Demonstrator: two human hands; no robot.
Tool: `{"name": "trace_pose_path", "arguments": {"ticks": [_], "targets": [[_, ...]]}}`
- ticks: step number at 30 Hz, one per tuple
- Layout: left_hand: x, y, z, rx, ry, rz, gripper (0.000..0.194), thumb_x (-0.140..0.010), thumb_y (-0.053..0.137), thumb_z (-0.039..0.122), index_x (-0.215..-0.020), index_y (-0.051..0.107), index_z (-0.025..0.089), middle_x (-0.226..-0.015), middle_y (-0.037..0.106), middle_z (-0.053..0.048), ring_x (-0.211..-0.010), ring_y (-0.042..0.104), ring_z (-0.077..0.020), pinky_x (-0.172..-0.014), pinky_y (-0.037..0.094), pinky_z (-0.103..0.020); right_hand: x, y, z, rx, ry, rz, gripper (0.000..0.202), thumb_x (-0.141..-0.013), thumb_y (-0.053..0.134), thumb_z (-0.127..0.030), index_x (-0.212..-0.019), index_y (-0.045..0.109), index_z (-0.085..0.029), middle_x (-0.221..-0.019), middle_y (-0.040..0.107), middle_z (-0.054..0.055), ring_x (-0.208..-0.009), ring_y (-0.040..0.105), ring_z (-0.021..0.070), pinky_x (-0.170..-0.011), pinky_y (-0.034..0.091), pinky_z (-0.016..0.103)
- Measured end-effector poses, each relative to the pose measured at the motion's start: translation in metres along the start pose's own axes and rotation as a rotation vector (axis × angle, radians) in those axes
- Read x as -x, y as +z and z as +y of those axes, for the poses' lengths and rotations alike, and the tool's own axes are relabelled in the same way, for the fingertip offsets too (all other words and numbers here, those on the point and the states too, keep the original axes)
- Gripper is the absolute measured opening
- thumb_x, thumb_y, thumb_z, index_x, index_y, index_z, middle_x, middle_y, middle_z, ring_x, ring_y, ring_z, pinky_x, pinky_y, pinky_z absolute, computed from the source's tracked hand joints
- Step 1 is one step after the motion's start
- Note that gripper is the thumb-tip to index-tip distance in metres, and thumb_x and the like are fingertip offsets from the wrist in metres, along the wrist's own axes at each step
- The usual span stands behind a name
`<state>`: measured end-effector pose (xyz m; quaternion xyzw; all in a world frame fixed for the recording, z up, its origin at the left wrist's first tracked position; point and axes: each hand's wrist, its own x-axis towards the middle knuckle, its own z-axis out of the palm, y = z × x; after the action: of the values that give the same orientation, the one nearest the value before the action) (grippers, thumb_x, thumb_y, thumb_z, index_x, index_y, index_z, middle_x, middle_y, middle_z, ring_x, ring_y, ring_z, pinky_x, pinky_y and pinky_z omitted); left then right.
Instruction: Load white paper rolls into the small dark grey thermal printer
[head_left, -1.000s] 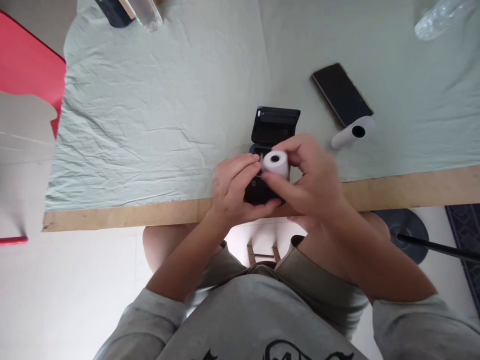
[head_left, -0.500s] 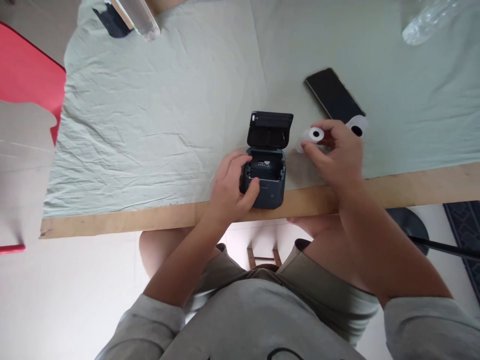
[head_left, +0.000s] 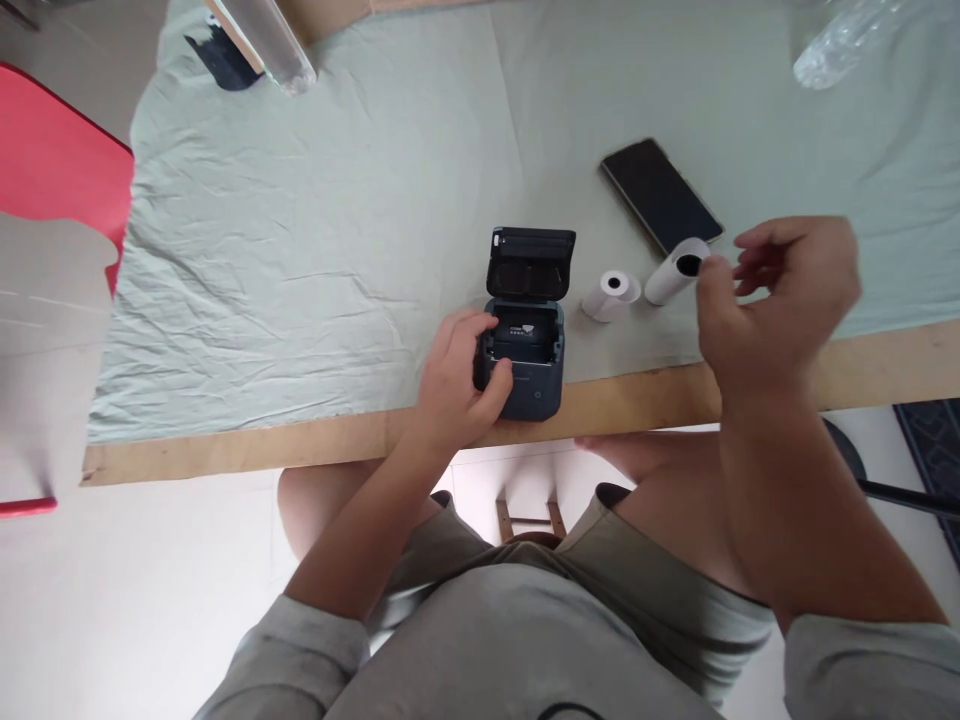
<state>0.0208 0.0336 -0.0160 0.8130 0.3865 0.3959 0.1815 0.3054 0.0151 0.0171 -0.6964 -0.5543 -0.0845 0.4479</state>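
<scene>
A small dark label printer (head_left: pixel 530 385) stands at the table's front edge with its lid (head_left: pixel 529 265) swung up. Its inner bay shows, with a small printed label inside. My left hand (head_left: pixel 459 378) grips the printer's left side, thumb on the front rim and fingers at the bay's edge. To the right, a small white paper roll (head_left: pixel 602 302) stands on the cloth with its end loose. Beside it is a wider white paper roll (head_left: pixel 664 284) with a larger dark core. My right hand (head_left: pixel 776 295) hovers just right of that roll, fingers apart and nothing visible in them.
A black phone (head_left: pixel 660 195) lies behind the rolls. A clear plastic bottle (head_left: pixel 832 50) is at the back right. At the back left are a clear box (head_left: pixel 277 50) and a black piece (head_left: pixel 225 62). A red chair (head_left: pixel 60 150) stands left of the table.
My right hand has let go of the small paper roll, which now stands on the cloth, and has moved right past the wider roll. My left hand stays on the printer.
</scene>
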Motion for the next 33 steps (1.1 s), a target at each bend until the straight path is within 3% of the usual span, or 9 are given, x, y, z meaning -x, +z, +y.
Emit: {"name": "trace_pose_path", "arguments": {"ticks": [3, 6, 10, 15, 21, 27, 30, 33], "targets": [[-0.001, 0.001, 0.0, 0.003, 0.003, 0.012, 0.031, -0.093, 0.057, 0.023, -0.123, 0.053, 0.021, -0.119, 0.066, -0.013, -0.111, 0.066, -0.0257, -0.094, 0.059, -0.043, 0.0, 0.01, 0.018, 0.036, 0.109, -0.158, 0.029, -0.071, 0.075, -0.022, -0.098, 0.064, -0.023, -0.097, 0.062, 0.011, -0.078, 0.057, 0.022, -0.075, 0.052, 0.042], [-0.002, 0.001, 0.0, 0.005, 0.011, 0.021, 0.031, -0.092, 0.057, 0.022, -0.123, 0.054, 0.021, -0.118, 0.066, -0.013, -0.11, 0.066, -0.0253, -0.094, 0.059, -0.043, 0.004, 0.021, 0.029, 0.014, 0.128, -0.189, 0.029, -0.07, 0.077, -0.022, -0.097, 0.068, -0.023, -0.099, 0.063, 0.014, -0.08, 0.056, 0.0219, -0.076, 0.053, 0.041], [-0.002, 0.0, 0.001, 0.002, 0.015, 0.007, 0.031, -0.092, 0.056, 0.022, -0.123, 0.053, 0.021, -0.117, 0.066, -0.013, -0.111, 0.066, -0.0258, -0.093, 0.059, -0.044, 0.008, 0.023, 0.035, -0.078, 0.091, -0.194, 0.034, -0.071, 0.073, -0.021, -0.104, 0.071, -0.023, -0.106, 0.065, 0.016, -0.087, 0.059, 0.0244, -0.065, 0.053, 0.037], [-0.001, -0.001, 0.002, -0.001, -0.003, -0.017, 0.032, -0.093, 0.057, 0.022, -0.125, 0.051, 0.022, -0.12, 0.066, -0.013, -0.113, 0.066, -0.0264, -0.094, 0.059, -0.044, 0.01, 0.021, 0.034, -0.093, 0.016, -0.316, 0.038, -0.076, 0.058, -0.015, -0.112, 0.068, -0.024, -0.113, 0.07, 0.016, -0.098, 0.064, 0.0277, -0.077, 0.054, 0.043], [0.0, -0.001, 0.002, 0.001, -0.03, -0.045, 0.034, -0.094, 0.056, 0.023, -0.127, 0.049, 0.024, -0.123, 0.066, -0.013, -0.116, 0.066, -0.0276, -0.095, 0.058, -0.046, 0.012, 0.023, 0.035, -0.02, 0.05, -0.274, 0.035, -0.077, 0.069, -0.029, -0.11, 0.072, -0.019, -0.106, 0.066, 0.021, -0.094, 0.061, 0.0291, -0.074, 0.051, 0.042], [0.001, -0.001, 0.002, 0.006, -0.028, -0.032, 0.033, -0.094, 0.055, 0.023, -0.126, 0.049, 0.023, -0.121, 0.066, -0.013, -0.115, 0.066, -0.0267, -0.095, 0.058, -0.045, 0.014, 0.024, 0.036, -0.014, 0.049, -0.314, 0.041, -0.075, 0.057, -0.015, -0.114, 0.066, -0.022, -0.113, 0.069, 0.017, -0.092, 0.063, 0.026, -0.083, 0.05, 0.044], [0.001, 0.0, 0.001, 0.012, -0.043, -0.039, 0.032, -0.094, 0.055, 0.024, -0.126, 0.049, 0.024, -0.121, 0.066, -0.012, -0.115, 0.065, -0.0266, -0.096, 0.058, -0.044, 0.014, 0.023, 0.037, -0.004, 0.068, -0.304, 0.034, -0.077, 0.065, -0.024, -0.111, 0.068, -0.023, -0.11, 0.066, 0.018, -0.104, 0.061, 0.0308, -0.087, 0.05, 0.047], [0.001, 0.0, 0.0, 0.015, -0.054, -0.056, 0.033, -0.094, 0.056, 0.026, -0.126, 0.049, 0.025, -0.121, 0.066, -0.011, -0.113, 0.066, -0.0269, -0.095, 0.059, -0.045, 0.014, 0.022, 0.039, -0.079, 0.064, -0.337, 0.033, -0.081, 0.068, -0.03, -0.114, 0.065, -0.027, -0.107, 0.067, 0.014, -0.098, 0.059, 0.0293, -0.087, 0.049, 0.048]]}}
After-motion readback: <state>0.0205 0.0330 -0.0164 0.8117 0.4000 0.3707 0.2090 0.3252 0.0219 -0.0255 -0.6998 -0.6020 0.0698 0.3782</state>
